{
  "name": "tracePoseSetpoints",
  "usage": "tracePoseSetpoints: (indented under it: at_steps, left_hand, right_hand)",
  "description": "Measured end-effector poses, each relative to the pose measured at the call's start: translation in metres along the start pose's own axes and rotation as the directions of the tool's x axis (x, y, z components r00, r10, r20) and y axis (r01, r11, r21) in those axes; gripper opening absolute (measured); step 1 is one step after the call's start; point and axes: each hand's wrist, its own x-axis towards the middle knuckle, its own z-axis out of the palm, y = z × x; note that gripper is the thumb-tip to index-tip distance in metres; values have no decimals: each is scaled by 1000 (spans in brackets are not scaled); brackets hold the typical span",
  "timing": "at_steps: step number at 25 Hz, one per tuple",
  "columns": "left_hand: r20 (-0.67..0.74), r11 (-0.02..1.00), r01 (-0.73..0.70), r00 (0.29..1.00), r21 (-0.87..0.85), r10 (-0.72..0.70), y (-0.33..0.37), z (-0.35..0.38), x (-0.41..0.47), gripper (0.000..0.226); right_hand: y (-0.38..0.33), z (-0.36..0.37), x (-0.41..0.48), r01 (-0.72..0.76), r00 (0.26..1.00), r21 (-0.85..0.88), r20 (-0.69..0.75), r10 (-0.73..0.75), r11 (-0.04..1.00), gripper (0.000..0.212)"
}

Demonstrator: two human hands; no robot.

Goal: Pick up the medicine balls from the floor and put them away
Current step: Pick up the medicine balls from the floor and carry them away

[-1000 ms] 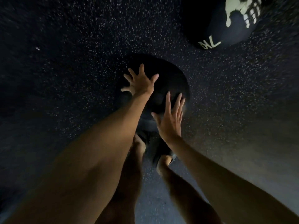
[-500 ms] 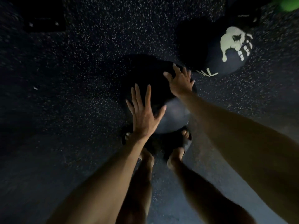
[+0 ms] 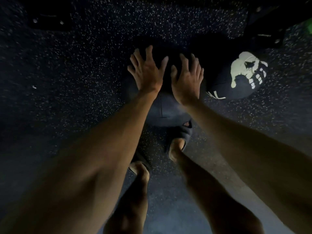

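Observation:
A plain black medicine ball [image 3: 167,112] sits on the dark speckled floor just ahead of my feet. My left hand [image 3: 146,71] lies on its top left with fingers spread and straight. My right hand [image 3: 187,78] lies beside it on the top right, fingers slightly bent over the ball's curve. The two hands are close together, nearly touching. A second black medicine ball [image 3: 239,78] with a pale skull print and white letters rests on the floor just to the right. The far side of the plain ball is lost in shadow.
The floor [image 3: 84,81] is dark rubber with white flecks. My sandalled feet [image 3: 179,137] stand right behind the plain ball. Dark equipment bases with bolts sit at the far left [image 3: 49,21] and far right [image 3: 266,31]. A green object [image 3: 309,27] shows at the right edge.
Both hands have come together on top of the plain ball: the left moved up and forward, the right moved left. The view has tilted, so the skull ball sits lower and nearer.

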Motion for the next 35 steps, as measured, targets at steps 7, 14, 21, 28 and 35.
tracePoseSetpoints:
  at_steps: [7, 14, 21, 28, 35]
  left_hand:
    - [-94, 998, -69, 993, 2, 68, -21, 3, -57, 57]
    - [79, 993, 45, 996, -113, -36, -18, -33, -85, 57]
    - [397, 923, 301, 898, -242, -189, -86, -137, -273, 37]
    - [320, 730, 555, 830, -398, -457, -192, -219, -557, 37]
    - [274, 441, 721, 642, -535, -716, -281, -232, -829, 37]
  right_hand:
    - [12, -21, -14, 152, 983, -32, 114, -147, 988, 62]
    - [-1, -59, -37, 210, 934, -126, 320, -161, 969, 62]
    - [-77, -125, -193, 551, 644, -189, 716, -269, 813, 33]
    - [-158, -173, -450, 830, 338, -84, 862, -379, 551, 30]
    - [-185, -182, -721, 966, 112, -12, 919, -378, 258, 26]
